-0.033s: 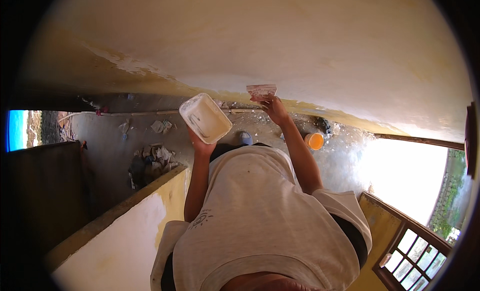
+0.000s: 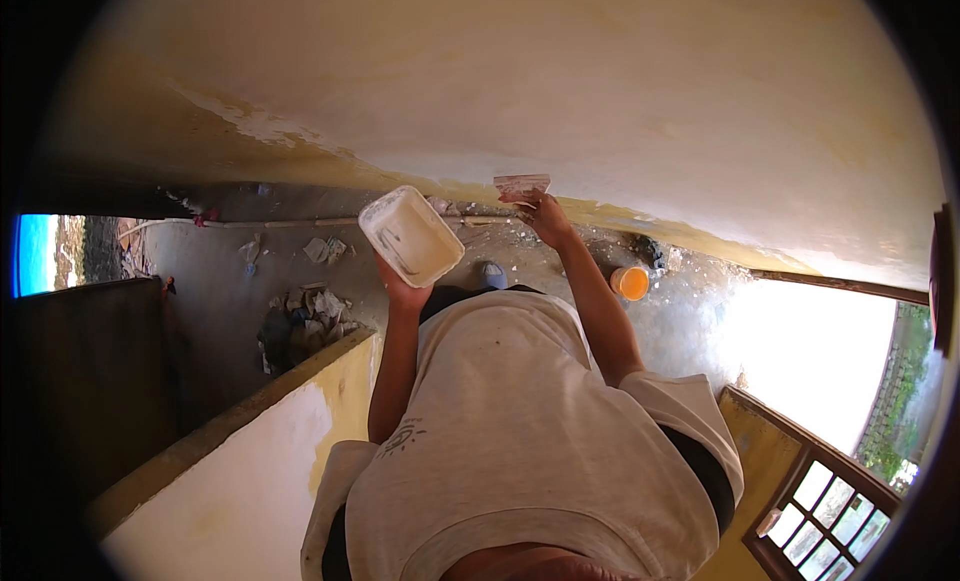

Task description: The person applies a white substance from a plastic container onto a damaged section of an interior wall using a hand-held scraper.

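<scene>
My left hand [image 2: 402,285] is closed on a white rectangular tub [image 2: 448,243], tilted so that its inside shows. Cream-coloured paste, likely wall filler, coats the inside, with a grey streak on one side. My right hand [image 2: 546,221] grips a wide, flat putty knife [image 2: 523,183] smeared with pale paste. The blade is at the lower part of the wall [image 2: 560,91] in front of me; whether its edge touches the wall I cannot tell. White filler covers much of this wall, and yellowish old paint shows along its lower band.
An orange-yellow bucket [image 2: 630,283] stands on the floor at right. Crumpled rubbish [image 2: 310,321] lies at left beside a low partition wall [image 2: 290,421]. A long pole [image 2: 300,223] lies along the wall's foot. Bright doorway [image 2: 800,351] and paned window [image 2: 835,521] are at right.
My right hand with the putty knife has shifted very slightly lower in the view. The left hand and tub have stayed in place.
</scene>
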